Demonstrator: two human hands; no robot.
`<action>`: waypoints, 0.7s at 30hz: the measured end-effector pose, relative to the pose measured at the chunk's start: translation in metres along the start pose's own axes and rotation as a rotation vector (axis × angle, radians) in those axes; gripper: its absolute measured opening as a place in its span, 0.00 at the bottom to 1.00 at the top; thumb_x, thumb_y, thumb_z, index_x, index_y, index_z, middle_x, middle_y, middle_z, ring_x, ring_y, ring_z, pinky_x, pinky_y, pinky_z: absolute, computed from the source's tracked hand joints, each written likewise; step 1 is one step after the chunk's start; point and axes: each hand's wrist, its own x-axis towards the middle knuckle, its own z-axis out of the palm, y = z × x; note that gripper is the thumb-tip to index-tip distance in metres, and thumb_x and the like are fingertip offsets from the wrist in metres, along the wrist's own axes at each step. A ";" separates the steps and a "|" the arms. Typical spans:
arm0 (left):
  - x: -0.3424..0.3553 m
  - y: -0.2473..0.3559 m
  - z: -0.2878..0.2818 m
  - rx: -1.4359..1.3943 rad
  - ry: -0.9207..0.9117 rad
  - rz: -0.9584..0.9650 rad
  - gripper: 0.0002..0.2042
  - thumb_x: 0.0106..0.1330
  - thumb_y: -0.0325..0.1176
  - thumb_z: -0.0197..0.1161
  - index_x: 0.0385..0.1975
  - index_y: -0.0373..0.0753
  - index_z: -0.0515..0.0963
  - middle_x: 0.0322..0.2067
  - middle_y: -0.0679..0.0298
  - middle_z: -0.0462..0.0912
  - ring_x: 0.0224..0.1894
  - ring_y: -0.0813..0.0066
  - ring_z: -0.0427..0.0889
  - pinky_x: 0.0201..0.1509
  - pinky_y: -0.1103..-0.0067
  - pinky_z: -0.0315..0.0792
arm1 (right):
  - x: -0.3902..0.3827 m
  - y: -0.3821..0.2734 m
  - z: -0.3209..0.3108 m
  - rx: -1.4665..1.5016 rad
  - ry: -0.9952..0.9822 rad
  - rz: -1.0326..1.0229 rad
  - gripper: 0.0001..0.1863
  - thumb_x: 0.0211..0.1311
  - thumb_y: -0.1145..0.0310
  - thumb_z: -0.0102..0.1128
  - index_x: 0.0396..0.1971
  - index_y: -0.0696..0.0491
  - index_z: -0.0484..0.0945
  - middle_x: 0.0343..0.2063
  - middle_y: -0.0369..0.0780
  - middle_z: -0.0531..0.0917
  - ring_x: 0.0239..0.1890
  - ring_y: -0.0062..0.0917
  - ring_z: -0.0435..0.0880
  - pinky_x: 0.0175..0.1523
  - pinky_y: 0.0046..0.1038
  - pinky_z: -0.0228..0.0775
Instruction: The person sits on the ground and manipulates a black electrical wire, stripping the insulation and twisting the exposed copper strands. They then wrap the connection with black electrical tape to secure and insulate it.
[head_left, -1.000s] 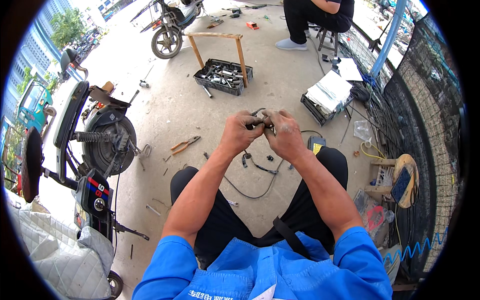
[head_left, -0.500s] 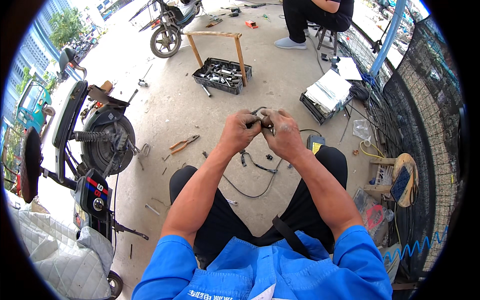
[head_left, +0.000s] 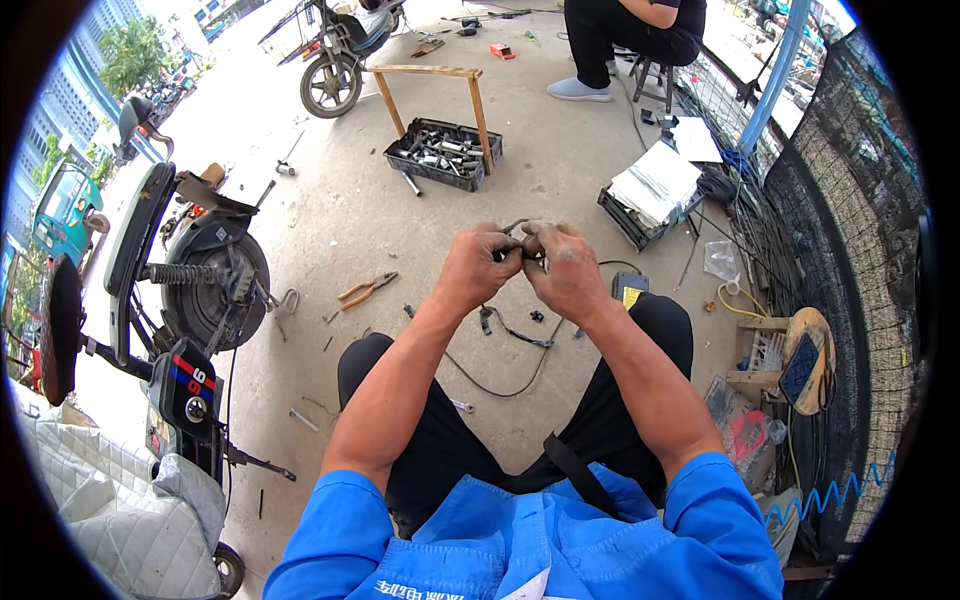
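Observation:
My left hand point(head_left: 482, 262) and my right hand point(head_left: 564, 264) meet in front of my knees, fingers pinched together. Between their fingertips is the end of a black cable point(head_left: 516, 224), which loops up just beyond them; the exact part gripped is mostly hidden. More black cable point(head_left: 497, 393) curves over the concrete below my hands, with a short branch and small dark connectors point(head_left: 487, 320). By my right knee lies a dark box with a yellow label point(head_left: 630, 288), a cable running toward it. Orange-handled pliers point(head_left: 368, 289) rest on the ground left of my left forearm.
A black toolbox with a wooden handle point(head_left: 436, 172) stands ahead, full of sockets. Right of it, papers point(head_left: 655, 185) cover a crate. An electric scooter point(head_left: 205, 290) stands at left. A seated person point(head_left: 640, 40) is at the far right, near a mesh fence point(head_left: 850, 200).
Both hands stay in nearly the same place, with only a slight shift of the fingers around the cable. The view has tilted a little.

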 end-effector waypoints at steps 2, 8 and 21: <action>0.000 -0.001 0.001 0.035 0.009 0.016 0.06 0.56 0.26 0.67 0.32 0.34 0.86 0.25 0.58 0.80 0.26 0.70 0.79 0.30 0.75 0.71 | 0.000 0.001 0.001 -0.003 -0.009 0.007 0.19 0.51 0.77 0.63 0.46 0.57 0.78 0.30 0.40 0.86 0.40 0.38 0.81 0.49 0.39 0.71; 0.001 -0.006 0.003 0.102 0.044 0.016 0.05 0.56 0.25 0.65 0.28 0.30 0.82 0.26 0.57 0.81 0.27 0.68 0.80 0.31 0.74 0.73 | 0.001 -0.001 0.003 0.031 -0.004 0.044 0.17 0.51 0.77 0.64 0.45 0.58 0.78 0.29 0.41 0.86 0.39 0.39 0.81 0.48 0.40 0.72; 0.004 -0.001 -0.004 -0.022 -0.006 -0.182 0.07 0.64 0.28 0.62 0.34 0.30 0.81 0.31 0.57 0.85 0.31 0.76 0.80 0.37 0.76 0.74 | 0.002 0.003 -0.008 0.207 -0.010 0.230 0.18 0.48 0.78 0.68 0.42 0.59 0.78 0.32 0.44 0.86 0.38 0.35 0.85 0.45 0.34 0.76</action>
